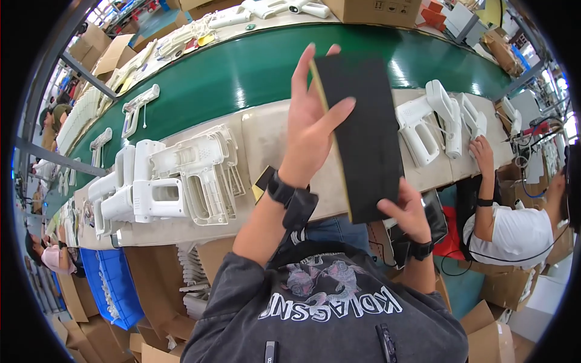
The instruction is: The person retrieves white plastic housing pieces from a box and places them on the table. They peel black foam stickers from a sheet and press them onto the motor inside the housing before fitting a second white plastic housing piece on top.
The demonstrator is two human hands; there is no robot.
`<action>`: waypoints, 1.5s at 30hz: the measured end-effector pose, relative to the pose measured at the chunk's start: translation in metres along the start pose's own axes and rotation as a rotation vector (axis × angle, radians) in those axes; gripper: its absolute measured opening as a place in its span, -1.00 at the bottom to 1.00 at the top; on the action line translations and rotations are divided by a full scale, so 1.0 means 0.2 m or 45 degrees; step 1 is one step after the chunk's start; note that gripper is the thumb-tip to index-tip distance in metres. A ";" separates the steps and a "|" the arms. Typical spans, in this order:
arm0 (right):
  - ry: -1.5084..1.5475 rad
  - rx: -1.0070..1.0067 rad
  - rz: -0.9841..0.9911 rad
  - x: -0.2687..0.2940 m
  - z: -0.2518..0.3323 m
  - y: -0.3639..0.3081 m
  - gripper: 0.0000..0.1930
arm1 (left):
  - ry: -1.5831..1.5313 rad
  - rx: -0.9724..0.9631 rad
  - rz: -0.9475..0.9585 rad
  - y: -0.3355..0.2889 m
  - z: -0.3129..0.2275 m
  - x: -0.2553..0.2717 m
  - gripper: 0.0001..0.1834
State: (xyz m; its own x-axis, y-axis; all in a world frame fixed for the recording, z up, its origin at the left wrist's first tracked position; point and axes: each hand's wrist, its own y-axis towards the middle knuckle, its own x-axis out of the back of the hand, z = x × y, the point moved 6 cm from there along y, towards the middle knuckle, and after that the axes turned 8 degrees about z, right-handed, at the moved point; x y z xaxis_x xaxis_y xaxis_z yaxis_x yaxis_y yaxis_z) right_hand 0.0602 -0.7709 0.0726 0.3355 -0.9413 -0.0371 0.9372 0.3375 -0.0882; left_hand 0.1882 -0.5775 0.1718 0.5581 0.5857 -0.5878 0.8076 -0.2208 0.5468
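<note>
Upright above the worktable I hold a long black rectangular foam sheet [363, 139] with a thin yellowish edge along its left side. My left hand [311, 121] grips it by the upper left edge, thumb across the front and some fingers behind. At the lower right corner my right hand [408, 212] pinches it, thumb on the front face. Beside my left wrist lies a smaller black piece with a yellow edge [263, 181] on the table. Left of it, several white plastic gun-shaped shells [206, 169] are stacked in a row.
A green conveyor belt [254, 66] runs behind the table [266, 133], carrying white shells at left. More white gun-shaped housings [417, 130] stand to the right, where a co-worker's hand [482, 154] touches one. Below the table are a blue bin [124, 284] and cardboard boxes [154, 290].
</note>
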 end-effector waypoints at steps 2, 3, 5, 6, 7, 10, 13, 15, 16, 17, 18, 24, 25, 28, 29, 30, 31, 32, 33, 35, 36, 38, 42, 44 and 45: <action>0.074 0.137 -0.191 0.08 0.07 0.02 -0.51 | 0.146 0.103 0.003 0.09 0.06 0.01 -0.11; 0.101 0.185 -0.262 0.13 0.07 0.04 -0.49 | 0.299 0.202 0.001 0.14 0.09 0.01 -0.09; 0.052 0.157 -0.348 0.21 0.01 0.05 -0.45 | 0.560 0.354 -0.159 0.09 0.19 0.15 -0.05; -0.303 -0.006 -0.456 0.26 -0.02 0.03 -0.42 | 0.658 0.576 -0.212 0.02 0.23 0.20 -0.02; -0.656 -0.175 -0.555 0.31 -0.06 0.01 -0.39 | 0.758 0.800 -0.268 -0.07 0.27 0.26 0.01; -0.933 -0.032 -0.704 0.39 -0.16 -0.10 -0.39 | 1.344 0.628 0.107 -0.41 0.27 0.45 -0.32; -0.688 -0.091 -0.719 0.42 -0.22 -0.13 -0.42 | 1.473 0.847 -0.021 -0.64 0.11 0.47 -0.54; -0.439 -0.140 -0.573 0.45 -0.30 -0.10 -0.44 | 1.587 0.841 -0.064 -0.75 0.01 0.52 -0.48; -0.436 -0.141 -0.576 0.46 -0.30 -0.08 -0.44 | 1.697 0.824 -0.106 -0.79 -0.02 0.55 -0.43; -0.306 -0.068 -0.557 0.45 -0.27 -0.06 -0.46 | 1.699 0.826 -0.111 -0.84 -0.03 0.56 -0.43; -0.178 0.005 -0.539 0.45 -0.24 -0.04 -0.48 | 2.018 0.821 -0.109 -0.87 -0.05 0.57 -0.33; -0.429 0.151 -0.727 0.57 -0.16 -0.05 -0.50 | 2.340 0.845 -0.005 -1.01 -0.04 0.62 0.02; -0.394 0.137 -0.778 0.60 -0.18 -0.06 -0.50 | 2.321 0.809 -0.017 -1.00 -0.05 0.61 0.06; -0.253 0.030 -0.766 0.62 -0.29 -0.08 -0.51 | 2.168 0.923 -0.089 -0.97 -0.06 0.60 0.11; -0.215 -0.092 -0.743 0.59 -0.31 -0.07 -0.51 | 2.168 0.923 -0.101 -0.96 -0.07 0.59 0.11; -0.180 -0.201 -0.718 0.56 -0.31 -0.09 -0.50 | 2.169 0.955 -0.116 -0.96 -0.07 0.59 0.11; -0.182 -0.203 -0.708 0.53 -0.29 -0.08 -0.50 | 2.171 0.989 -0.131 -0.96 -0.07 0.59 0.12; -0.194 -0.218 -0.709 0.50 -0.27 -0.08 -0.51 | 2.170 0.992 -0.138 -0.96 -0.07 0.60 0.12; -0.204 -0.234 -0.708 0.48 -0.26 -0.08 -0.51 | 2.137 0.950 -0.212 -0.96 -0.08 0.61 0.07; -0.395 -0.226 -0.708 0.49 -0.25 -0.09 -0.54 | 2.106 0.922 -0.299 -0.96 -0.10 0.62 0.02; -0.584 -0.211 -0.709 0.47 -0.24 -0.08 -0.57 | 1.875 0.836 -0.371 -0.95 -0.11 0.60 -0.06; -1.341 0.024 -0.775 0.37 -0.04 -0.08 -0.59 | 1.610 0.754 -0.459 -0.89 -0.17 0.49 -0.35; -1.223 0.149 -0.602 0.12 0.09 -0.03 -0.65 | 0.818 0.846 -0.601 -0.94 -0.11 0.46 -0.69; -0.343 -0.047 -0.254 -0.06 -0.02 0.06 -0.63 | 0.688 0.825 -0.645 -0.95 -0.07 0.44 -0.67; -0.306 0.033 -0.062 -0.18 -0.02 0.13 -0.60 | 0.555 0.795 -0.678 -0.96 -0.05 0.42 -0.66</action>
State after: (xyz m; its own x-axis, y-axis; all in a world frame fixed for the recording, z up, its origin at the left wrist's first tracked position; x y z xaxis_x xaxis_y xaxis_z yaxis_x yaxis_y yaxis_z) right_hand 0.0719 -0.7273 0.0668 0.3003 -0.9316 0.2046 0.9538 0.2946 -0.0586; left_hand 0.0787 -0.4770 0.0236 0.0655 0.9437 -0.3242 0.9635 -0.1443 -0.2254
